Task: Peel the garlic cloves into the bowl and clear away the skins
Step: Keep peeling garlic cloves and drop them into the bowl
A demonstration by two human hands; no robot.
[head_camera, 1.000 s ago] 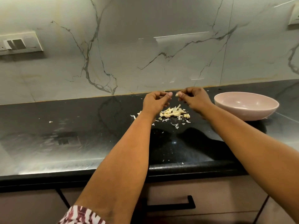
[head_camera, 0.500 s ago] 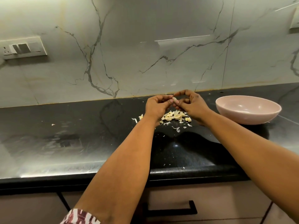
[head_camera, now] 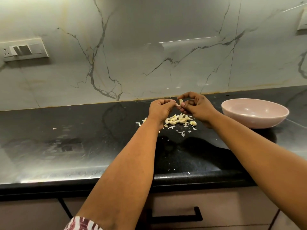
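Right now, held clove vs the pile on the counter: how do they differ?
The held clove is single, pinched upright by the right hand above the countertop. The pile lies flat, loose, mixed with skin scraps. The left hand is curled beside the clove. Both are pale cream.

I hold one pale garlic clove (head_camera: 180, 102) upright between the fingertips of my right hand (head_camera: 197, 107), raised above the black countertop (head_camera: 83, 138) near its far edge; a thin strip of skin hangs from its lower end toward my left hand (head_camera: 160, 109), whose curled fingertips sit just beside it. Below and between my wrists lies the pile of garlic cloves and skins (head_camera: 180, 120), cream and yellowish pieces heaped together, with white flakes of skin scattered just near and left of it. The pink bowl (head_camera: 255, 112) stands upright to the right of the pile, well apart from it; its glossy inside shows no cloves.
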